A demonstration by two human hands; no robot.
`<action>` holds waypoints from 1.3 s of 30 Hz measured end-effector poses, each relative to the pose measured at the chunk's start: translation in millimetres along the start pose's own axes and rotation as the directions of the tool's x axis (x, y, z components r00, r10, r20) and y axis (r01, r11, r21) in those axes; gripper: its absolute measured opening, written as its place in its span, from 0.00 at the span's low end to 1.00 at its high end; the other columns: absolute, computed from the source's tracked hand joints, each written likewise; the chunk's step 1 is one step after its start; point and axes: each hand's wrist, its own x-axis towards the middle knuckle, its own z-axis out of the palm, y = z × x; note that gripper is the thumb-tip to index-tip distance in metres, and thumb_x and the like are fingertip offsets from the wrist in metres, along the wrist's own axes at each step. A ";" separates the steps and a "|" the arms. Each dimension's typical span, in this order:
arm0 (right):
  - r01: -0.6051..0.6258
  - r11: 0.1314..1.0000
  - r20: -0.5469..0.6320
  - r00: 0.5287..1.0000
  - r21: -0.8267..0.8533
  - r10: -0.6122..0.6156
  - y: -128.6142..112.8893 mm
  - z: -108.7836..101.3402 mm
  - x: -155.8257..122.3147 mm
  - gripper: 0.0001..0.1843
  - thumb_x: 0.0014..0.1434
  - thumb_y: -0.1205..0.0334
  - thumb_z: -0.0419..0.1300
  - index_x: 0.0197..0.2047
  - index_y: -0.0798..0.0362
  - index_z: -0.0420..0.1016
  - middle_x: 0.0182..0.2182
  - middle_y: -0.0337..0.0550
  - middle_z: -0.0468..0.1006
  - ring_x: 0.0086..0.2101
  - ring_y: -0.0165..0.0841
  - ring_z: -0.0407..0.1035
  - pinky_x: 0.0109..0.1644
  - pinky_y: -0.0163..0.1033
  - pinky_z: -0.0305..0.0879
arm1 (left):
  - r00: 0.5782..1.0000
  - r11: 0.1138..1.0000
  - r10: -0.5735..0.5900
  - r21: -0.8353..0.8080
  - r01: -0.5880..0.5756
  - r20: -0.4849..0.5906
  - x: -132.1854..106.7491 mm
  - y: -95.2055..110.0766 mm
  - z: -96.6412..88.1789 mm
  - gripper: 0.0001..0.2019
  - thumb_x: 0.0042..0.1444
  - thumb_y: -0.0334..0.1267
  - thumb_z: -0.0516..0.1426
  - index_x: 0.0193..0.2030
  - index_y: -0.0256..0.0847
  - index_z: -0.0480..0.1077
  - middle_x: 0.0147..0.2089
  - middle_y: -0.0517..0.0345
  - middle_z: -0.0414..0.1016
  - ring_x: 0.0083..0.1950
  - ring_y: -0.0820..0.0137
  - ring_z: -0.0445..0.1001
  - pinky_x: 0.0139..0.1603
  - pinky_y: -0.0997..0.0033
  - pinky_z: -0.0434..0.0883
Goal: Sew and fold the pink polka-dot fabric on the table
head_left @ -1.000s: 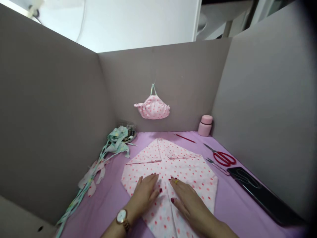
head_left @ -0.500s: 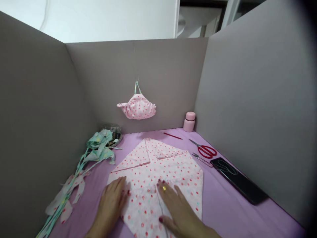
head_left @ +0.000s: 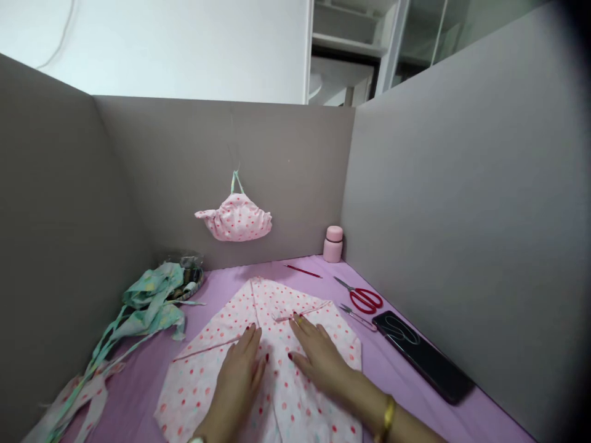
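A pink cloth with red dots (head_left: pixel 217 375), folded in several flaps, lies on the purple table cover (head_left: pixel 397 394). My left hand (head_left: pixel 237 381) rests flat on the cloth near its middle, fingers stretched forward and together. My right hand (head_left: pixel 318 354) lies flat beside it on the right, fingers extended toward a folded edge, with a ring on one finger and a gold bangle at the wrist. Neither hand holds anything.
A small dotted pink pouch (head_left: pixel 235 218) hangs on the back partition. Mint fabric strips (head_left: pixel 143 307) trail along the left. A pink bottle (head_left: pixel 333 243), a red pencil (head_left: pixel 302 271), red scissors (head_left: pixel 362 298), small snips (head_left: pixel 355 315) and a black phone (head_left: pixel 422 357) line the right. Grey partitions (head_left: pixel 452 203) enclose the table.
Both hands have slid forward over the cloth, from its near part toward the folded flaps. The left hand moved back in beside the right. The camera has turned to the right and upward.
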 end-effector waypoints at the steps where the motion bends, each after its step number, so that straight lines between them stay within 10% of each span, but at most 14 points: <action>1: 0.001 1.000 -0.030 1.000 0.006 -0.001 0.2 -1.0 12.5 0.33 0.56 0.61 0.51 0.64 0.57 0.50 0.64 0.51 0.48 0.62 0.42 0.41 0.63 0.55 0.37 | 1.000 1.000 0.011 0.011 -0.011 -0.020 16.6 4.9 2.4 0.24 0.58 0.33 0.43 0.62 0.34 0.54 0.66 0.45 0.53 0.65 0.62 0.54 0.63 0.55 0.58; 10: 0.093 0.994 -0.129 0.988 0.056 -0.085 25.7 4.5 22.4 0.23 0.56 0.64 0.51 0.56 0.56 0.65 0.53 0.48 0.68 0.54 0.36 0.60 0.60 0.36 0.52 | 0.986 0.986 0.167 0.011 -0.167 0.002 105.2 23.3 33.9 0.25 0.50 0.21 0.44 0.52 0.39 0.68 0.58 0.50 0.68 0.60 0.64 0.63 0.60 0.59 0.60; 14: 0.184 0.982 -0.081 0.980 0.046 -0.180 34.2 7.0 24.7 0.25 0.58 0.60 0.52 0.58 0.55 0.61 0.56 0.47 0.65 0.55 0.38 0.58 0.60 0.38 0.51 | 0.989 0.989 0.149 0.011 -0.149 -0.006 105.0 15.3 41.4 0.25 0.51 0.21 0.43 0.53 0.39 0.68 0.56 0.50 0.70 0.58 0.66 0.66 0.59 0.63 0.62; 26: -0.166 0.985 -0.169 0.973 -0.045 0.157 78.9 -0.5 38.1 0.24 0.59 0.58 0.49 0.56 0.60 0.64 0.56 0.55 0.64 0.57 0.44 0.55 0.61 0.49 0.46 | 0.990 0.990 0.140 -0.030 -0.140 -0.022 97.7 11.8 44.5 0.22 0.55 0.26 0.45 0.53 0.43 0.68 0.57 0.55 0.69 0.58 0.67 0.66 0.58 0.66 0.65; 34: -0.167 0.985 -0.295 0.944 -0.047 0.146 67.6 -20.5 42.6 0.23 0.63 0.61 0.38 0.42 0.56 0.73 0.40 0.52 0.77 0.42 0.40 0.69 0.48 0.45 0.62 | 0.988 0.984 0.152 -0.086 -0.154 -0.031 90.1 25.3 30.6 0.16 0.58 0.33 0.46 0.49 0.40 0.69 0.54 0.50 0.71 0.58 0.64 0.65 0.57 0.64 0.64; 39: -0.050 0.995 -0.191 0.981 -0.087 0.033 73.2 -7.0 67.1 0.31 0.62 0.51 0.43 0.64 0.60 0.51 0.62 0.51 0.53 0.61 0.41 0.46 0.63 0.50 0.45 | 0.992 0.988 0.126 -0.089 -0.128 -0.028 103.6 22.5 17.7 0.18 0.62 0.40 0.42 0.35 0.44 0.72 0.37 0.56 0.78 0.41 0.69 0.75 0.43 0.72 0.69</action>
